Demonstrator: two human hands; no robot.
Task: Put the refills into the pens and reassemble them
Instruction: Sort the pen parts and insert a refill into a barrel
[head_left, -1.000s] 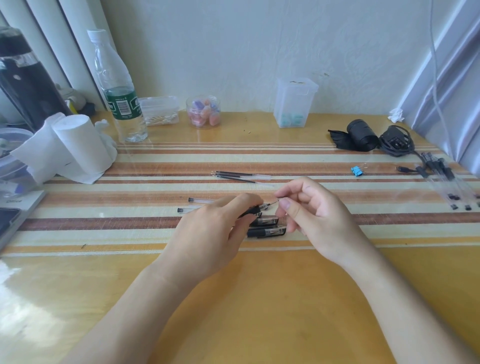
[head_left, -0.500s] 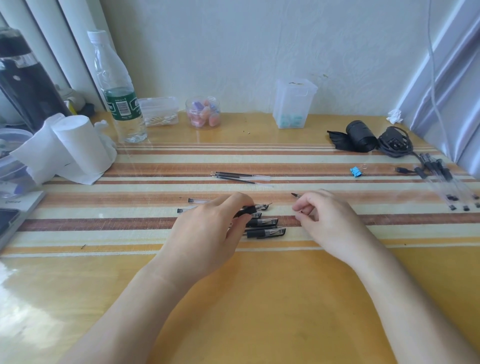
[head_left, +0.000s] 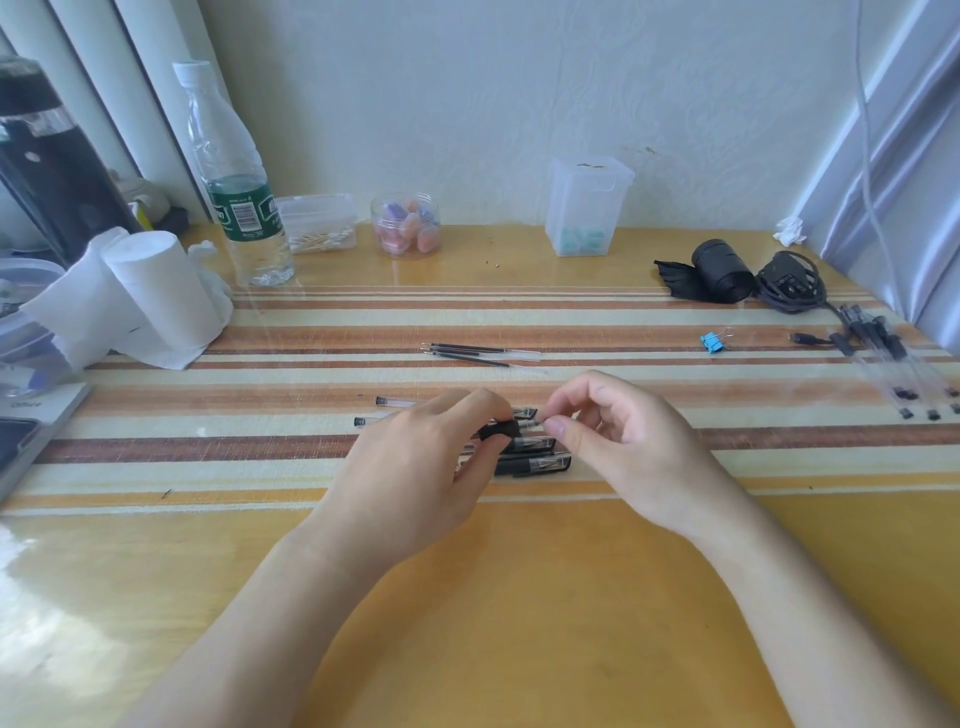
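My left hand grips a clear pen by its black rubber grip, just above the striped mat. The thumb and forefinger of my right hand pinch the pen's front tip. Under and beside my hands lie black pen caps and the ends of clear barrels. Three loose black refills lie side by side farther back on the mat. Most of the held pen is hidden by my left palm.
Several assembled pens lie at the right edge beside a black cable bundle and a blue binder clip. A water bottle, tissue roll, small jars and a clear box line the back and left.
Half a second ago my right hand had drawn away to the right, onto the mat. It has come back and pinches the pen's tip again. My left hand has kept its hold.
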